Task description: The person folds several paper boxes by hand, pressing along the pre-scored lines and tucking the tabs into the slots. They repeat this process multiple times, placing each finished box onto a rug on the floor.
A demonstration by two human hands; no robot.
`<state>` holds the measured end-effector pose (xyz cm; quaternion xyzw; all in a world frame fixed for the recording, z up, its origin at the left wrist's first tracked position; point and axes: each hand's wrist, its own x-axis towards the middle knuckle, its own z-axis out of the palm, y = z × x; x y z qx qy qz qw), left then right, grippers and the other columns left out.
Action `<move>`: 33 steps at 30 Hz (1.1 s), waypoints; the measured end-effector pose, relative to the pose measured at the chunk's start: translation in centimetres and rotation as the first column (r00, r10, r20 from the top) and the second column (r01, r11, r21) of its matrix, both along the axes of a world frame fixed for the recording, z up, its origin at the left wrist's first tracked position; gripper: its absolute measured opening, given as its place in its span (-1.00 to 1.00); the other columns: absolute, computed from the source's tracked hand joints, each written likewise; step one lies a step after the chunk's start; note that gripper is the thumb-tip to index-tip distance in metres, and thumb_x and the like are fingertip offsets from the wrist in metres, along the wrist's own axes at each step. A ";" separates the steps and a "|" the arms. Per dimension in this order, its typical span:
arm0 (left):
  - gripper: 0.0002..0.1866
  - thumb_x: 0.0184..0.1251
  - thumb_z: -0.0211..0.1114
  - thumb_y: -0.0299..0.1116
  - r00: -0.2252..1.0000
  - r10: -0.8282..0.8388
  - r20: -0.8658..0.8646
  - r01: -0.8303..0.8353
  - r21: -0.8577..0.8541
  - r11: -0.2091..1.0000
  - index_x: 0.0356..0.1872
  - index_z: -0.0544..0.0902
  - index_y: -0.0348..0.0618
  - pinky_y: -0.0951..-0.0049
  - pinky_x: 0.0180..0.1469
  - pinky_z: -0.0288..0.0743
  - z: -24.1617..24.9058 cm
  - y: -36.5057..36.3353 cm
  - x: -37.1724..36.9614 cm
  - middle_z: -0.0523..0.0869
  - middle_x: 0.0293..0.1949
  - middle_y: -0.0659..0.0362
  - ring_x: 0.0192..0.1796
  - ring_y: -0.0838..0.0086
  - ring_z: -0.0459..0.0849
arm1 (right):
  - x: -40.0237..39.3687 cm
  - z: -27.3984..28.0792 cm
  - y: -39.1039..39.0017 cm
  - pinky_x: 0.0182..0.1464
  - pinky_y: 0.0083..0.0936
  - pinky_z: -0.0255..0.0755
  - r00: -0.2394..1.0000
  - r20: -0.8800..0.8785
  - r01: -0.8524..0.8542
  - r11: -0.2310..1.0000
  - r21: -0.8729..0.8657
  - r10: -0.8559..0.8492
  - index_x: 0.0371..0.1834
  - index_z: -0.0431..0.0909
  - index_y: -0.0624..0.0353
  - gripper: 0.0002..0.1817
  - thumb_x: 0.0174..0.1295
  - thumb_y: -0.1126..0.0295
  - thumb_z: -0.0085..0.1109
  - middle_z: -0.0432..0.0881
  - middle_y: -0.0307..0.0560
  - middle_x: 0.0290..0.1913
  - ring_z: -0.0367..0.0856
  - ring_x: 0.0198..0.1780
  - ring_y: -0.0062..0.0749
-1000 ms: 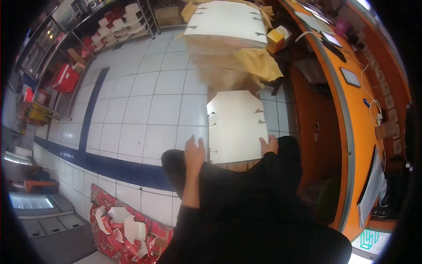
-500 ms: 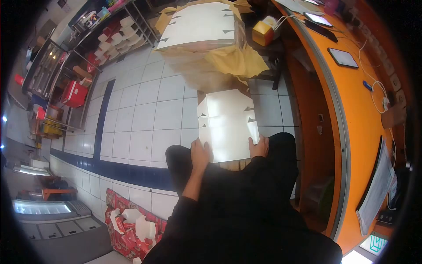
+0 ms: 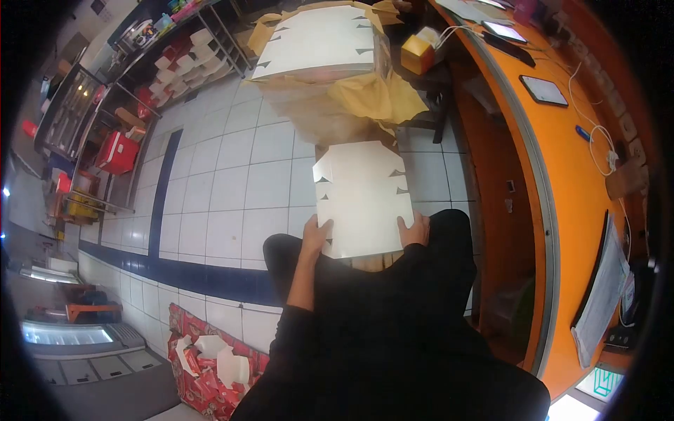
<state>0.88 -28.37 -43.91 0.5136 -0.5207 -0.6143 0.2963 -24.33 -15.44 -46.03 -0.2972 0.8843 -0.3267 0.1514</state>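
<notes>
A flat white cardboard box blank (image 3: 365, 200) with notched side flaps lies in front of me, over my lap. My left hand (image 3: 314, 237) grips its near left edge, thumb on top and fingers partly hidden at the side. At the near right edge, my right hand (image 3: 415, 230) holds the blank the same way, thumb on the white face. Beyond it, a stack of similar white blanks (image 3: 319, 42) rests in torn brown wrapping paper (image 3: 379, 95).
To the right runs an orange counter (image 3: 523, 147) with a phone (image 3: 544, 91) and cables. A yellow box (image 3: 418, 55) stands beside the stack. Folded white and red boxes (image 3: 232, 368) fill a red patterned bag at lower left. Metal shelving (image 3: 126, 105) lines the left.
The blank's right side flap, raised near my right hand before, now lies flatter. My left hand has shifted slightly, its thumb now further onto the sheet. Glare on the blank has faded.
</notes>
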 end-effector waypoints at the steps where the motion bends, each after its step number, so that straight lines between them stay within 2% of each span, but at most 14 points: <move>1: -0.64 0.39 0.35 -0.40 0.996 0.041 -0.073 -0.042 -0.010 0.999 0.12 0.61 -0.37 0.40 -0.02 0.58 -1.0 0.0 0.1 0.76 -0.08 0.01 -0.08 0.39 0.72 | -0.1 -0.2 0.0 0.27 -0.06 0.43 1.000 0.001 -0.004 1.000 -0.001 0.004 0.30 0.50 0.17 -0.33 0.17 0.06 0.41 0.47 0.19 0.21 0.47 0.25 0.14; 2: -0.64 0.39 0.35 -0.40 0.997 0.040 -0.072 -0.041 -0.012 0.999 0.12 0.61 -0.37 0.40 -0.02 0.58 -2.1 -0.2 0.3 0.76 -0.08 0.01 -0.08 0.39 0.72 | -0.1 -0.4 0.0 0.27 -0.07 0.43 1.000 0.002 -0.008 1.000 -0.002 0.008 0.30 0.50 0.17 -0.32 0.17 0.05 0.41 0.47 0.19 0.21 0.47 0.25 0.14; 4: -0.62 0.36 0.38 -0.34 0.974 0.065 0.218 0.003 -0.295 0.955 0.10 0.61 -0.36 0.31 0.03 0.58 -3.1 -0.3 0.2 0.75 -0.05 -0.05 -0.05 0.26 0.73 | 0.0 0.3 0.0 0.27 -0.07 0.43 1.000 0.010 0.001 1.000 0.010 -0.001 0.30 0.50 0.17 -0.32 0.17 0.05 0.41 0.47 0.19 0.21 0.47 0.26 0.14; 5: -0.62 0.36 0.38 -0.34 0.974 0.063 0.218 0.003 -0.292 0.956 0.10 0.61 -0.36 0.31 0.03 0.58 -3.7 -0.1 0.3 0.75 -0.05 -0.05 -0.05 0.26 0.73 | 0.1 0.6 0.0 0.27 -0.07 0.43 1.000 0.016 0.005 1.000 0.025 -0.006 0.30 0.50 0.17 -0.32 0.17 0.04 0.40 0.47 0.19 0.22 0.47 0.26 0.14; 7: -0.57 0.32 0.42 -0.23 0.771 0.261 0.581 0.168 -0.580 0.797 0.06 0.63 -0.34 0.21 0.03 0.59 -1.8 1.0 -0.2 0.76 -0.08 -0.11 -0.08 0.10 0.75 | 0.2 0.4 0.1 0.27 -0.06 0.43 1.000 -0.002 0.005 0.999 0.044 -0.005 0.30 0.50 0.18 -0.32 0.17 0.04 0.40 0.47 0.19 0.21 0.47 0.25 0.15; 8: -0.57 0.32 0.42 -0.23 0.771 0.263 0.581 0.165 -0.580 0.798 0.06 0.63 -0.34 0.21 0.03 0.59 -1.2 1.3 -0.3 0.76 -0.08 -0.11 -0.08 0.10 0.75 | 0.2 0.4 0.0 0.27 -0.06 0.43 1.000 -0.022 0.005 0.999 0.054 -0.004 0.29 0.50 0.18 -0.32 0.17 0.04 0.40 0.47 0.18 0.21 0.47 0.25 0.15; 10: -0.53 0.29 0.45 -0.15 0.811 0.230 0.537 0.034 -0.435 0.900 0.04 0.64 -0.34 0.15 0.02 0.61 -0.7 1.7 -0.5 0.77 -0.11 -0.17 -0.10 -0.02 0.76 | 0.3 0.6 0.0 0.27 -0.06 0.43 1.000 -0.021 -0.002 0.998 0.061 0.003 0.29 0.50 0.18 -0.32 0.17 0.04 0.40 0.47 0.19 0.20 0.47 0.25 0.16; 13: -0.54 0.30 0.43 -0.15 0.795 0.277 0.540 0.028 -0.488 0.872 0.03 0.65 -0.34 0.13 0.00 0.62 0.2 2.5 -1.0 0.79 -0.15 -0.18 -0.09 -0.05 0.78 | 0.5 0.8 0.0 0.27 -0.06 0.43 0.999 -0.033 -0.001 0.998 0.063 0.003 0.29 0.49 0.19 -0.32 0.17 0.05 0.40 0.47 0.19 0.19 0.47 0.25 0.16; 20: -0.50 0.32 0.40 -0.17 0.804 0.258 0.536 0.024 -0.464 0.886 0.11 0.62 -0.38 0.10 0.07 0.61 1.9 3.5 -1.5 0.78 -0.10 -0.24 -0.02 -0.11 0.77 | 0.5 -0.4 0.0 0.27 -0.05 0.43 0.997 -0.074 0.006 1.000 0.030 -0.004 0.29 0.49 0.20 -0.31 0.15 0.07 0.41 0.47 0.21 0.20 0.47 0.25 0.17; 22: -0.56 0.33 0.35 -0.18 0.788 0.297 0.540 0.018 -0.503 0.864 0.06 0.63 -0.33 -0.02 0.06 0.55 1.8 3.6 -1.7 0.75 -0.16 -0.25 -0.07 -0.17 0.72 | 0.5 -0.1 0.0 0.27 -0.05 0.43 0.998 -0.065 0.007 1.000 0.024 -0.005 0.29 0.49 0.20 -0.31 0.15 0.07 0.41 0.47 0.21 0.21 0.47 0.25 0.17; 26: -0.58 0.32 0.36 -0.21 0.805 0.306 0.509 -0.016 -0.498 0.867 0.05 0.64 -0.32 -0.02 0.06 0.54 2.0 3.8 -1.8 0.75 -0.15 -0.23 -0.05 -0.15 0.71 | 0.5 -0.1 0.2 0.27 -0.04 0.43 0.998 -0.060 -0.010 1.000 0.009 0.011 0.29 0.49 0.21 -0.31 0.16 0.06 0.40 0.47 0.22 0.21 0.47 0.25 0.18; 28: -0.55 0.30 0.42 -0.23 0.849 0.302 0.434 -0.009 -0.559 0.829 0.08 0.63 -0.38 0.12 0.03 0.61 1.8 3.5 -1.5 0.78 -0.11 -0.19 -0.06 -0.07 0.77 | 0.5 -0.2 0.2 0.27 -0.03 0.43 0.998 -0.059 -0.013 1.000 0.017 0.014 0.30 0.49 0.20 -0.31 0.16 0.06 0.40 0.47 0.23 0.20 0.47 0.25 0.18; 31: -0.58 0.27 0.44 -0.26 0.871 0.295 0.393 -0.062 -0.507 0.860 0.02 0.65 -0.37 0.15 0.01 0.61 1.6 3.0 -1.0 0.77 -0.13 -0.15 -0.08 0.02 0.77 | 0.5 0.1 0.1 0.27 -0.02 0.43 0.998 -0.062 -0.016 0.999 0.032 0.018 0.31 0.48 0.19 -0.31 0.17 0.05 0.39 0.47 0.24 0.20 0.47 0.25 0.19; 33: -0.56 0.25 0.46 -0.28 0.864 0.298 0.406 -0.052 -0.516 0.855 0.06 0.63 -0.37 0.16 0.02 0.61 1.4 2.8 -1.0 0.77 -0.12 -0.14 -0.07 0.05 0.76 | 0.5 0.2 0.2 0.27 -0.02 0.43 0.998 -0.066 -0.018 0.999 0.039 0.020 0.31 0.48 0.18 -0.31 0.17 0.04 0.39 0.46 0.24 0.20 0.47 0.25 0.20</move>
